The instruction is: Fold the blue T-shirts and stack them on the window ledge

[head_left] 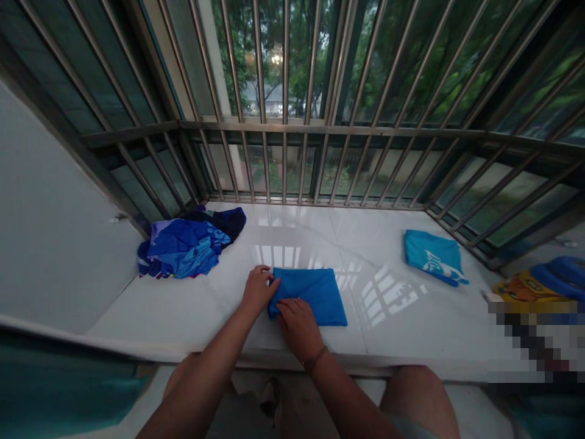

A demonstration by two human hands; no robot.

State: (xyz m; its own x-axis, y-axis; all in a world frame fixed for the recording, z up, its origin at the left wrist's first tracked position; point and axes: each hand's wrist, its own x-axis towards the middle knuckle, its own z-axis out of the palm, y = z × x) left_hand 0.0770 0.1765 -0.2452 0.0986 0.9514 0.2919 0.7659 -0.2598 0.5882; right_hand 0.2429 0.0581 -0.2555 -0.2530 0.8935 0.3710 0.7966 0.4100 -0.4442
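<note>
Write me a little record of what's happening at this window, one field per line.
Surface: glossy white ledge
Behind: metal bars, trees outside
Centre: folded blue cloth, lying flat
Left hand: at the cloth's left edge
Right hand: on the cloth's near left part
Left side: rumpled pile of mostly blue fabric
Right side: folded turquoise cloth with white print
Unclear: how firm either grip is

Room between blue cloth [322, 292] and teal bundle [425, 250], metal bars [292, 128] blocking behind
</note>
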